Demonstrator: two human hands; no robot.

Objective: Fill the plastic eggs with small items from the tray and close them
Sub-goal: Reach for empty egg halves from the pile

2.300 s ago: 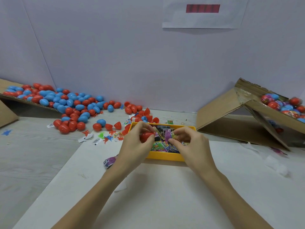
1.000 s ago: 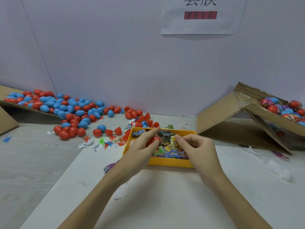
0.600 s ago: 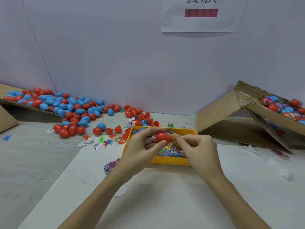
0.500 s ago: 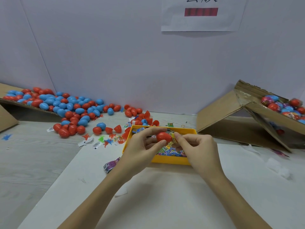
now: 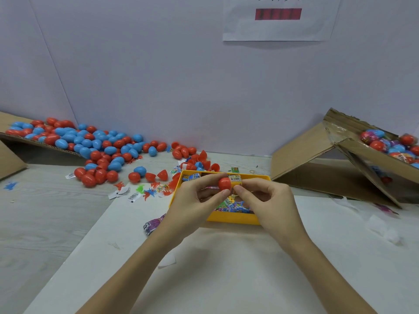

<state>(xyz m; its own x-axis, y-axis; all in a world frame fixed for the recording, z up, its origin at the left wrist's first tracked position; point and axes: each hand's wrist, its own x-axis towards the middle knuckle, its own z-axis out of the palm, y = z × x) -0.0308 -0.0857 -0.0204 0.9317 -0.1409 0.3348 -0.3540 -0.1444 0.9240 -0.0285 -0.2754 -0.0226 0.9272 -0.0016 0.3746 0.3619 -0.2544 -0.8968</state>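
Head view | left hand (image 5: 192, 203) pinches red egg half (image 5: 225, 183) between thumb and fingers, above yellow tray (image 5: 231, 217) | right hand (image 5: 268, 201) pinches small yellow packet (image 5: 235, 179) against the half's open side | tray holds coloured packets | loose red and blue eggs (image 5: 97, 146) piled far left | cardboard box (image 5: 340, 159) at right
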